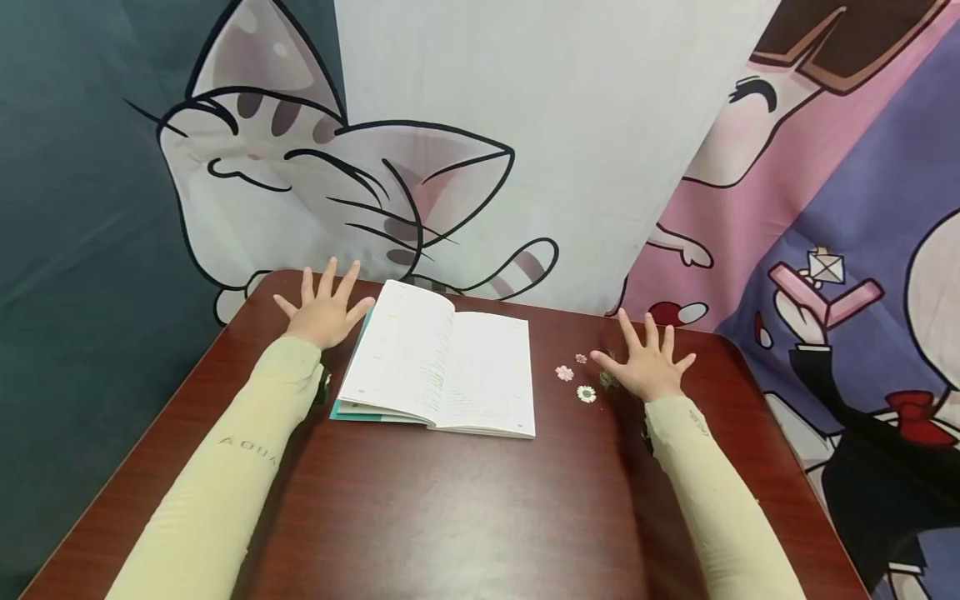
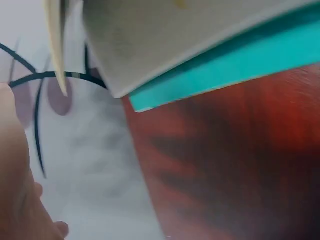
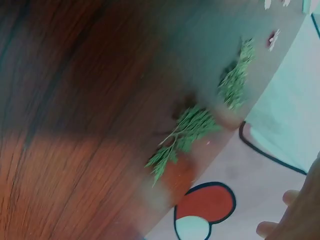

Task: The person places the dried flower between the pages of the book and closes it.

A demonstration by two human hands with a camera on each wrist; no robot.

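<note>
Book lay on table, left hand at book's left. Flowers lay right of book, between book and right hand. Sprigs lay near right hand. Backdrop hung behind table.

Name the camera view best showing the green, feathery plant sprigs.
Right wrist: two green, feathery plant sprigs appear large, their fronds distinct. The head view shows only small patches beside the right hand; the left wrist view shows none.

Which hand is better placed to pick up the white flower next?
Right, probably. The open right hand is much closer to the white flower; the left hand is across the open book, a longer reach.
</note>
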